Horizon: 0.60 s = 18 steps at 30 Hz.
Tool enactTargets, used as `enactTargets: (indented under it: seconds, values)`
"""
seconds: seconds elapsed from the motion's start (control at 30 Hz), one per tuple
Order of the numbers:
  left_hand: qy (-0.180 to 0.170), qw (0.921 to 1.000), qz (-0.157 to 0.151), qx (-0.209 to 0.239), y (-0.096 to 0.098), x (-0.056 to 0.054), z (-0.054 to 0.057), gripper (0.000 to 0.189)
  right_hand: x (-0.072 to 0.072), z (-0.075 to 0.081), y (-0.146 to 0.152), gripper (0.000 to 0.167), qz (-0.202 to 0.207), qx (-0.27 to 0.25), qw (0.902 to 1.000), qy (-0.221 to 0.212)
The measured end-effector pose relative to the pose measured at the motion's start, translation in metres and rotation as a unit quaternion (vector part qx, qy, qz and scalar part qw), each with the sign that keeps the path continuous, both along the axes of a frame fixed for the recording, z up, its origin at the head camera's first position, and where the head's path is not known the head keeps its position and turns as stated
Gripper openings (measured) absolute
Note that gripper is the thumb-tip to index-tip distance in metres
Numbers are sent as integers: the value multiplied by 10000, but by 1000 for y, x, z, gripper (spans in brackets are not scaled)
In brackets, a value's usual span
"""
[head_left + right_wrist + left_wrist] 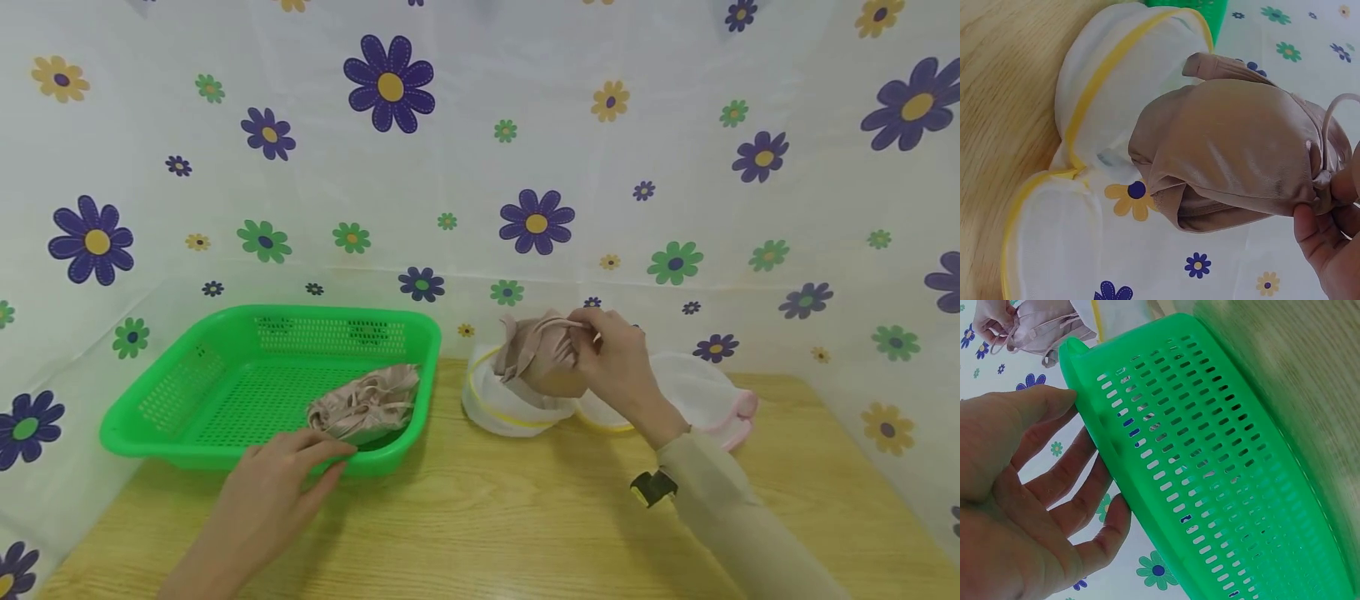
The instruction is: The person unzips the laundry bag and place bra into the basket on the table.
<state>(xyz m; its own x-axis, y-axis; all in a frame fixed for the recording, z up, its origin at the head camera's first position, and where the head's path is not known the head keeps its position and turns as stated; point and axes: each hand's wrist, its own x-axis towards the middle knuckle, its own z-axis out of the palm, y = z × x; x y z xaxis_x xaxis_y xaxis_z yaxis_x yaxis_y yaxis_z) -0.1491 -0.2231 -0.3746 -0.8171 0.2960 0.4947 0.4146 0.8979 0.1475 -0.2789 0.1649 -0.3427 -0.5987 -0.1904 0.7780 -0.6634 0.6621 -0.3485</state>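
Observation:
My right hand (615,358) pinches a dusty-pink bra (543,354) by its gathered straps. The bra hangs folded over the opening of a white mesh laundry bag (1116,81) with yellow trim. In the right wrist view, its smooth cup side shows and the fingertips hold it at one end. At the front right corner of a green basket (262,312), my left hand (281,479) holds the rim, thumb on the outer side and fingers over the edge. Inside the basket lies a second dusty-pink garment (367,404), bundled with straps showing.
Beside the yellow-trimmed bag, another white mesh bag with pink trim (738,408) lies to the right, partly behind my right forearm. Everything stands on a wooden table (487,517). A flower-printed white sheet (465,167) hangs behind and at the sides.

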Motion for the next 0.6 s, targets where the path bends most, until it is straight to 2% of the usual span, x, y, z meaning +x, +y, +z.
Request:
enactTargets:
  seconds: [0.3, 0.6]
  values:
    - [553, 9985, -12, -22, -3, 0, -2, 21, 1, 11, 11, 14, 53, -554, 9982, 207]
    - [802, 9965, 90, -214, -10, -1, -5, 22, 5, 19, 19, 13, 22, -902, 9959, 5]
